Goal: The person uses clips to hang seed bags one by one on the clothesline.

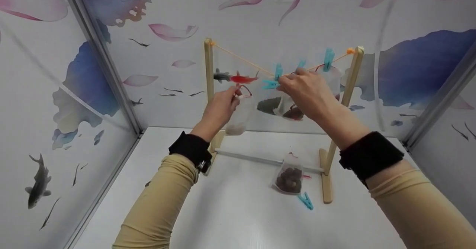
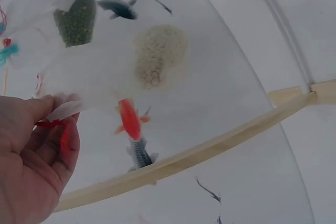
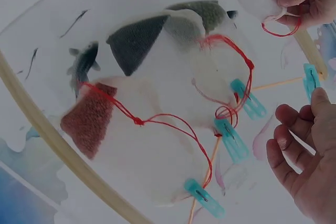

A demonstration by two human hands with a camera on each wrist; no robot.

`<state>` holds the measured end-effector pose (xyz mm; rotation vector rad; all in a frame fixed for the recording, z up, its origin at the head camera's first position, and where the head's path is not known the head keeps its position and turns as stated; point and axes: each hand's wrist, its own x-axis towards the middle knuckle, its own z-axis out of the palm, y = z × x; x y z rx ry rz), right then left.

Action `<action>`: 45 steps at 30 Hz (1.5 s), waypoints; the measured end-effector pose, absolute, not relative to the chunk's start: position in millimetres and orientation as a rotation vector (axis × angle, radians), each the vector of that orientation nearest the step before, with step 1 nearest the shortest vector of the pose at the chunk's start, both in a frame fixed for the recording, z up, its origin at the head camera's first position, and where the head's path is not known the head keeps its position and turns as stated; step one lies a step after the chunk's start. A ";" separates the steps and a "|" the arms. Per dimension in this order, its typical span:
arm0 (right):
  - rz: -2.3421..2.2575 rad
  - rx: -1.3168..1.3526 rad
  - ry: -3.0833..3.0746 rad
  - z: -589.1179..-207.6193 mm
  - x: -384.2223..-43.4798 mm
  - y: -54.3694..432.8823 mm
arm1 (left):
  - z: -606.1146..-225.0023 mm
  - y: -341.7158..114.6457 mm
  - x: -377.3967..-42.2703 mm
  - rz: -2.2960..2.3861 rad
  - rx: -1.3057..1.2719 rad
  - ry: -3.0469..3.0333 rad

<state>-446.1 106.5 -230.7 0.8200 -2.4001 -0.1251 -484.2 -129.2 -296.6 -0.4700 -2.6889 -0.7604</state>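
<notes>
Mesh bag of pale round pieces (image 2: pixel 149 59) hangs from your left hand (image 1: pixel 224 100), just beside the left wooden post (image 1: pixel 209 67), which is flat and narrow. Your left fingers grasp its thin white top and red cord. From this post the orange string (image 1: pixel 241 58) slopes down to the middle, and below it a gap remains between your two hands. At the low part, your right hand (image 1: pixel 308 89) pinches a blue plastic clothespin (image 1: pixel 270 84) at the thumb tip; its other fingers are loosely bent. Next to it, clothespins hold sheer bags with red cords: a bag of green grains (image 3: pixel 210 17), a bag of dark grains (image 3: pixel 138 43) and a bag of red-brown grains (image 3: pixel 90 121), this one nearest the right wooden post (image 1: pixel 353 74). Below, on the smooth white tabletop (image 1: pixel 230 212), a bag of dark round things (image 1: pixel 289 180) sits, with a loose clothespin (image 1: pixel 306 201) before it, near the right foot's edge.
</notes>
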 end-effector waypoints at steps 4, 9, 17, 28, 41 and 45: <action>-0.198 0.761 -2.395 -215.1 -459.7 104.9 | -283.7 -125.5 -495.9 -0.812 -0.409 -2.663; -0.304 0.720 -2.416 -202.8 -475.0 101.3 | -276.6 -121.4 -509.6 -0.856 -0.363 -2.592; -0.398 0.732 -2.427 -197.6 -497.1 94.8 | -273.6 -112.8 -525.8 -1.083 -0.332 -2.481; -0.473 0.735 -2.461 -201.4 -502.0 83.0 | -273.9 -100.6 -534.9 -1.269 -0.406 -2.403; -0.678 0.764 -2.314 -206.5 -500.3 74.0 | -273.2 -96.2 -532.5 -1.734 -0.492 -2.315; -0.689 0.747 -2.295 -210.4 -501.3 72.9 | -273.6 -96.6 -531.0 -1.751 -0.477 -2.330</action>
